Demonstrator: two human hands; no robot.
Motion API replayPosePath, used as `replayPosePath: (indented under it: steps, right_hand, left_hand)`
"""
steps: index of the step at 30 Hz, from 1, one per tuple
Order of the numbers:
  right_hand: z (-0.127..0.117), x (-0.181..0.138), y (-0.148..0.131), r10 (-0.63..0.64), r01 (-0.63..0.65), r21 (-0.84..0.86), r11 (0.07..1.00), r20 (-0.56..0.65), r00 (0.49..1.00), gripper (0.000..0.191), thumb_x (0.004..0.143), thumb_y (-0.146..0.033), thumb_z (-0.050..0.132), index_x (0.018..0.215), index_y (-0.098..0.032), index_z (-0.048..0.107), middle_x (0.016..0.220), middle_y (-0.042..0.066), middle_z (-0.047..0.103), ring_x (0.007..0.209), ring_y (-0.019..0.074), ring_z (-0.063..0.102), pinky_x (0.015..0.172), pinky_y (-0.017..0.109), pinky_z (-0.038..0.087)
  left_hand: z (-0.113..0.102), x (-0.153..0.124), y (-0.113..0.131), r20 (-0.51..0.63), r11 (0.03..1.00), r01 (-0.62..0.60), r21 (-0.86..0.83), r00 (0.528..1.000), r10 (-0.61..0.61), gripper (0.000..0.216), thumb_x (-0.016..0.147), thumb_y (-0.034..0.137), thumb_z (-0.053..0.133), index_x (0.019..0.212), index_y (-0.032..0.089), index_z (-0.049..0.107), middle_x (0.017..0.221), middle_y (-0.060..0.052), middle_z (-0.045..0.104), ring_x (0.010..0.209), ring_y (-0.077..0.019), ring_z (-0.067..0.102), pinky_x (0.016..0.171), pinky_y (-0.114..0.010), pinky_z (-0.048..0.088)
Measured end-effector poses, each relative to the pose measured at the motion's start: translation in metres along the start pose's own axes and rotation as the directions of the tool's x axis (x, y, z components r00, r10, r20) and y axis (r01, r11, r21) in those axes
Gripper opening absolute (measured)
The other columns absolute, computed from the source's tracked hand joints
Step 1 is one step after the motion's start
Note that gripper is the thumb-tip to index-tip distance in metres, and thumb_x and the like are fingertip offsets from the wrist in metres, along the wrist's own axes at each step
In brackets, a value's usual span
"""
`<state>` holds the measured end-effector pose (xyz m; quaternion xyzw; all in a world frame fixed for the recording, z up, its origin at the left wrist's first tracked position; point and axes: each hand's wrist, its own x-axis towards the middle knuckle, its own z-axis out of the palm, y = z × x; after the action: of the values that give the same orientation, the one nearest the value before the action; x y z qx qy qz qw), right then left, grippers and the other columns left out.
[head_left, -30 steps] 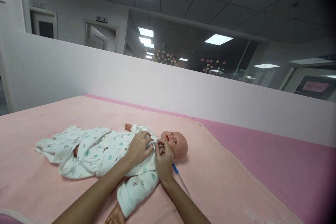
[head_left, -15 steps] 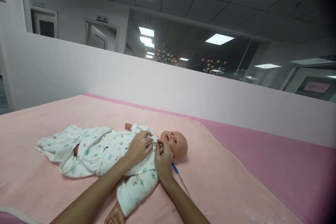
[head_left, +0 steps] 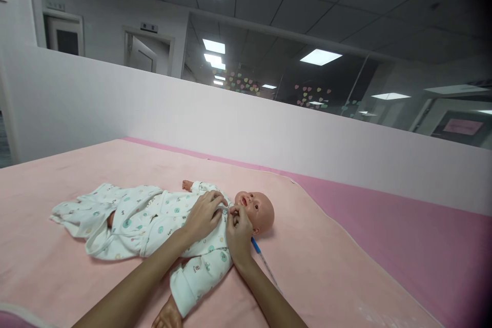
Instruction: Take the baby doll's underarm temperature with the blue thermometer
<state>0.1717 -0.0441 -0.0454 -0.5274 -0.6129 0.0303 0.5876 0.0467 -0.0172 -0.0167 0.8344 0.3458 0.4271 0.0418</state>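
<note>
A baby doll (head_left: 264, 211) lies on its back, head to the right, in a white baby outfit (head_left: 209, 265) with a green and multicoloured print. At its neckline, my left hand (head_left: 204, 217) rests over the chest with fingers bent round the edge of the cloth. Close beside it, just below the doll's chin, my right hand (head_left: 239, 233) pinches the collar, thumb and fingertips together. The fabric between my fingertips is partly hidden. A thin clear stick with a blue end (head_left: 255, 246), like a thermometer, lies by the doll's neck, beside my right wrist.
A pale pink cover (head_left: 338, 271) lies under the doll, with a darker pink surface (head_left: 434, 246) beyond its right edge. A low white wall (head_left: 246, 123) runs along the back, with glass above it. The doll's bare hand (head_left: 168, 315) reaches the front edge of view.
My left fingertips have shifted slightly up and right along the neckline, showing more of the cloth beneath them. My right hand stays at the collar. The doll and stick have not visibly moved.
</note>
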Motion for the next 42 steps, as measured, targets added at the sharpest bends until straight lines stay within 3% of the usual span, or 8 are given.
replayPosePath:
  steps: [3, 11, 15, 19, 24, 29, 35, 42]
  right_hand:
    - [0.001, 0.0, 0.0, 0.003, -0.003, 0.009, 1.0, -0.002, 1.0, 0.009, 0.081, -0.022, 0.041, 0.077, -0.019, 0.048, 0.068, 0.0, 0.056, 0.058, 0.0128, 0.051, 0.056, 0.024, 0.04]
    - [0.0, 0.0, 0.0, 0.016, -0.016, 0.001, 1.0, -0.002, 1.0, 0.008, 0.082, -0.021, 0.042, 0.078, -0.02, 0.049, 0.067, 0.001, 0.059, 0.059, 0.0137, 0.054, 0.057, 0.025, 0.041]
    - [0.0, -0.001, 0.0, -0.01, 0.009, -0.026, 1.0, -0.005, 1.0, 0.012, 0.083, -0.023, 0.041, 0.083, -0.019, 0.053, 0.073, 0.003, 0.063, 0.064, 0.0152, 0.057, 0.059, 0.026, 0.043]
    - [-0.002, -0.001, 0.002, -0.061, 0.059, -0.082, 0.995, -0.019, 0.998, 0.022, 0.084, -0.023, 0.04, 0.094, -0.017, 0.058, 0.084, 0.006, 0.066, 0.073, 0.0174, 0.06, 0.063, 0.027, 0.046]
    - [-0.003, 0.006, -0.007, -0.223, 0.238, -0.116, 0.964, 0.128, 0.966, 0.027, 0.084, -0.022, 0.04, 0.102, -0.019, 0.06, 0.096, 0.005, 0.067, 0.085, 0.017, 0.062, 0.072, 0.026, 0.047]
    - [0.011, 0.019, -0.024, -0.363, 0.424, -0.144, 0.894, 0.322, 0.875, 0.025, 0.08, -0.017, 0.045, 0.099, -0.023, 0.06, 0.095, 0.001, 0.067, 0.083, 0.0151, 0.062, 0.072, 0.023, 0.044]
    - [0.019, 0.023, -0.021, -0.357, 0.401, -0.121, 0.908, 0.276, 0.892, 0.014, 0.077, -0.015, 0.045, 0.074, -0.02, 0.057, 0.076, 0.001, 0.062, 0.07, 0.0124, 0.057, 0.066, 0.021, 0.041]
    - [0.017, 0.016, -0.015, -0.368, 0.403, -0.1, 0.91, 0.256, 0.894, 0.014, 0.081, -0.017, 0.044, 0.075, -0.02, 0.057, 0.075, 0.001, 0.061, 0.068, 0.0121, 0.056, 0.063, 0.021, 0.038]
  left_hand:
    - [-0.001, 0.0, 0.001, -0.036, 0.999, -0.015, -0.037, 0.999, 0.013, 0.032, 0.073, 0.006, 0.044, 0.096, 0.024, 0.057, 0.113, -0.003, 0.049, 0.099, -0.0196, 0.048, 0.085, -0.035, 0.041]
    - [0.0, -0.001, 0.0, -0.056, 0.999, 0.002, 0.052, 0.998, 0.001, 0.014, 0.078, 0.02, 0.052, 0.083, 0.024, 0.064, 0.124, -0.002, 0.044, 0.101, -0.0221, 0.048, 0.086, -0.038, 0.04]
    - [0.0, 0.0, -0.003, 0.007, 0.997, 0.011, 0.076, 1.0, -0.012, 0.015, 0.076, 0.025, 0.056, 0.086, 0.025, 0.066, 0.128, -0.003, 0.042, 0.103, -0.024, 0.049, 0.088, -0.04, 0.039]
    - [-0.014, -0.001, -0.01, 0.114, 0.999, -0.01, 0.05, 0.993, 0.005, 0.022, 0.073, 0.035, 0.06, 0.092, 0.027, 0.067, 0.127, -0.003, 0.044, 0.104, -0.0254, 0.049, 0.089, -0.04, 0.039]
    - [-0.041, -0.01, -0.031, 0.221, 0.987, 0.054, -0.154, 0.975, -0.019, 0.036, 0.068, 0.043, 0.064, 0.1, 0.027, 0.064, 0.11, -0.003, 0.058, 0.098, -0.021, 0.054, 0.085, -0.031, 0.044]
    - [-0.044, -0.015, -0.041, 0.128, 0.964, 0.058, -0.261, 0.991, -0.025, 0.024, 0.072, 0.034, 0.062, 0.094, 0.024, 0.064, 0.109, -0.002, 0.058, 0.099, -0.0187, 0.055, 0.089, -0.03, 0.042]
    - [-0.043, -0.016, -0.031, 0.051, 0.972, 0.069, -0.223, 0.997, -0.059, 0.014, 0.071, 0.02, 0.055, 0.085, 0.021, 0.056, 0.107, -0.004, 0.057, 0.104, -0.02, 0.052, 0.088, -0.031, 0.042]
    - [-0.042, -0.017, -0.028, 0.059, 0.998, 0.037, -0.053, 0.998, -0.033, 0.023, 0.066, 0.014, 0.05, 0.087, 0.022, 0.055, 0.106, -0.003, 0.056, 0.102, -0.0215, 0.051, 0.087, -0.034, 0.041]
